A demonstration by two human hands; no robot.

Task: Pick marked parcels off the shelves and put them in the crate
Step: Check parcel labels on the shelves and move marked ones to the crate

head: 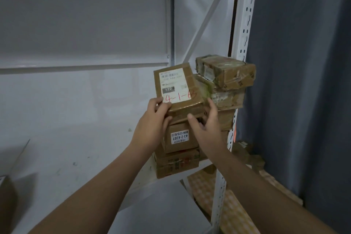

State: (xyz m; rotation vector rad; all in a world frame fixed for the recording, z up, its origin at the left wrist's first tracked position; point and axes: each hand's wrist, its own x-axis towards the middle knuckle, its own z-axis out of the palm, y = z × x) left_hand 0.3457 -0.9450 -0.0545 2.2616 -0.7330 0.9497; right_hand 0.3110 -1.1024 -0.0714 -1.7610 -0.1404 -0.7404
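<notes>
The left hand (154, 118) pinches the red-marked parcel (177, 86) atop the stack (180, 138) by the post (245, 24), the right hand (206, 121) open beside it — lift straight up, steadying the boxes beneath.

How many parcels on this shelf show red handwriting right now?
1. The tilted parcel held by the left hand and right hand atop the stack reads 4-1-6 plus a blurred digit. The other boxes' hidden faces may carry marks.

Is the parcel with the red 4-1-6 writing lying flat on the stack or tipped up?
Tipped up. The parcel has its labelled face turned toward the camera, its lower edge held by the left hand.
</notes>
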